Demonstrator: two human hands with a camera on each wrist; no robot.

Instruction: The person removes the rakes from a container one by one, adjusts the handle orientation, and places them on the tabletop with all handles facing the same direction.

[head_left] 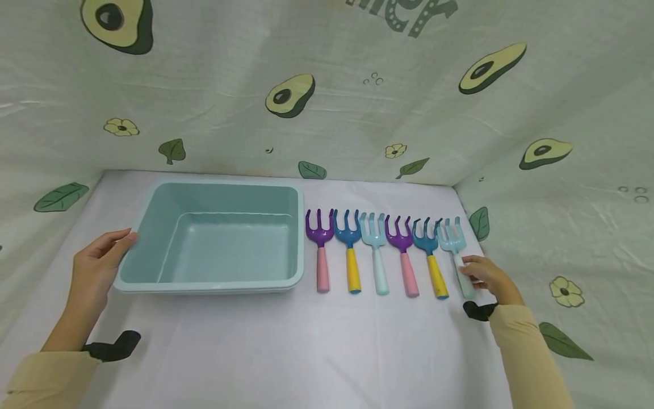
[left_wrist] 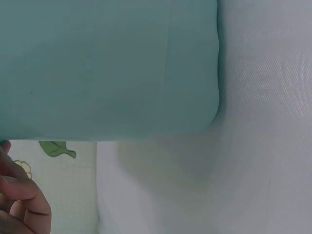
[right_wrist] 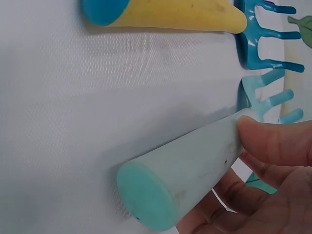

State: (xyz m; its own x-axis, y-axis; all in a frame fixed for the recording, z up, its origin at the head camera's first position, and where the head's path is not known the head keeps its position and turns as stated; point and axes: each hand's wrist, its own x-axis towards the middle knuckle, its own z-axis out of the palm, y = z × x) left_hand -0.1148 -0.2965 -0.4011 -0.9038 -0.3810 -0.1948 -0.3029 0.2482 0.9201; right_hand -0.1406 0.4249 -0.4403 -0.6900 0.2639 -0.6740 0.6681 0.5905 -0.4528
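My left hand (head_left: pixel 102 261) pinches the left rim of a pale teal plastic tub (head_left: pixel 209 287), thumb and fingers at its edge. In the left wrist view the outer wall of the tub (left_wrist: pixel 112 73) fills the upper left, with the curled fingers (left_wrist: pixel 24 195) low at the side. At the right end of a row of hand forks, my right hand (head_left: pixel 487 278) grips the handle of a light blue hand fork (head_left: pixel 452 241). Its thumb lies on top of the pale handle (right_wrist: pixel 180 170), and its other fingers curl beneath. The tines point toward the back.
Left of that fork lie a blue fork with a yellow handle (head_left: pixel 437 278), a purple one with a pink handle (head_left: pixel 409 275), and several more in repeating colours. A white cloth (head_left: pixel 306 352) covers the table. Avocado-printed fabric (head_left: pixel 357 130) hangs behind and at the sides.
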